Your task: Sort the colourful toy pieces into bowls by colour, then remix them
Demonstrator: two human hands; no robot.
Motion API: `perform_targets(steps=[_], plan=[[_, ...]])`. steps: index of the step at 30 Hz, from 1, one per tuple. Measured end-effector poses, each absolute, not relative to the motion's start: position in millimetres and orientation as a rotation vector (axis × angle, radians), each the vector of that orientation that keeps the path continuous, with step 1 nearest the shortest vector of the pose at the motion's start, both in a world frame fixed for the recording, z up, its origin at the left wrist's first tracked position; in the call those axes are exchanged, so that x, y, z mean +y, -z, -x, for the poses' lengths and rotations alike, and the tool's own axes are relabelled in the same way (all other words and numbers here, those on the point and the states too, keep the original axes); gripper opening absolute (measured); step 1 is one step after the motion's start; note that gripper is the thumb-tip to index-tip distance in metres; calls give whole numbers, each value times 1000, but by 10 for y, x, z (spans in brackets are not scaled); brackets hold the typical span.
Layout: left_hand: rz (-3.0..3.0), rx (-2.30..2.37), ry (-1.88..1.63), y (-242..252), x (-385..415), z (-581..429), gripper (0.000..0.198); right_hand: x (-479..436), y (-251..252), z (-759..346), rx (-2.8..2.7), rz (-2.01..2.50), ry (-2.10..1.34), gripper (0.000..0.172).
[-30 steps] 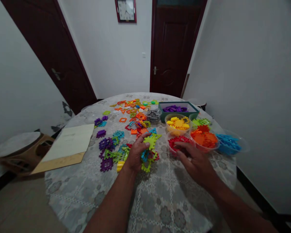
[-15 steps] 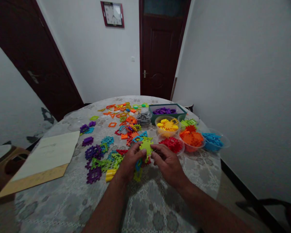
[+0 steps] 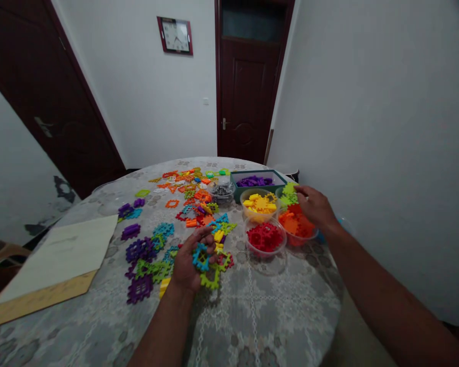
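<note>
My left hand (image 3: 191, 259) is turned palm up with its fingers curled, holding a blue toothed plastic building piece (image 3: 201, 258). A lime-green toothed piece (image 3: 211, 280) shows just below the blue one; whether the hand also bears it I cannot tell. My right hand (image 3: 316, 205) reaches to the far right, thumb and fingers pinched on a lime-green gear-shaped piece (image 3: 290, 188). That piece is above or inside the clear bowl of green pieces (image 3: 282, 200), partly hidden by the hand. Just below the right hand is a bowl of orange pieces (image 3: 296, 227).
Clear bowls hold red (image 3: 265, 237), yellow (image 3: 260, 204) and grey pieces (image 3: 222, 190). Behind them stands a green-edged box (image 3: 235, 189) with purple pieces. Loose toothed pieces (image 3: 139, 289) spread across the table's left and middle. A flat board (image 3: 61, 260) lies at the left edge.
My right hand has moved away from my left, rightward to the green bowl, with the lime-green gear-shaped piece. My left hand has turned palm up and come slightly lower and left.
</note>
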State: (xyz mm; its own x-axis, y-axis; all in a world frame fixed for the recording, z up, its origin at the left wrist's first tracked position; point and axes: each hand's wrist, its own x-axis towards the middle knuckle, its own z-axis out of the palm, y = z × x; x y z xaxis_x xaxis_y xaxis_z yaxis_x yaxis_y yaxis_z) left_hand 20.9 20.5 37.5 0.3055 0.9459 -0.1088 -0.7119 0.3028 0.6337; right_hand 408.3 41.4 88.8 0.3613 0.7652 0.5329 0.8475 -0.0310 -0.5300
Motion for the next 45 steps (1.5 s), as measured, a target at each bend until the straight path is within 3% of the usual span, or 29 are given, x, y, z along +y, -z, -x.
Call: perform_targets(steps=[5,10,14,22,29,36,43,45], plan=[[-452,439,-1217,-355,227,-153,23,439,-874,-4227,-1377,1855,156,40],[-367,408,-1236,-369,225,-128,23,-56,-715,-3644,-1444,1695,195,36],[-288,385,-1234,-380,222,-121,30,-511,-559,-2900,-1764,1400,-95,28],[-185,364,-1275,-330,174,-161,55,-751,-346,-2076,-2044,1144,-540,49],[-149,390,-1312,-302,172,-189,61,-603,-217,-1853,-1992,1127,-666,35],[-134,424,-1319,-315,183,-199,56,-654,-229,-1761,-1987,1091,-585,27],[-93,545,-1368,-321,227,-155,20,-812,-593,-2113,-1881,1314,-567,26],[-97,584,-1392,-333,230,-148,23,-830,-698,-2352,-1771,1414,-520,27]])
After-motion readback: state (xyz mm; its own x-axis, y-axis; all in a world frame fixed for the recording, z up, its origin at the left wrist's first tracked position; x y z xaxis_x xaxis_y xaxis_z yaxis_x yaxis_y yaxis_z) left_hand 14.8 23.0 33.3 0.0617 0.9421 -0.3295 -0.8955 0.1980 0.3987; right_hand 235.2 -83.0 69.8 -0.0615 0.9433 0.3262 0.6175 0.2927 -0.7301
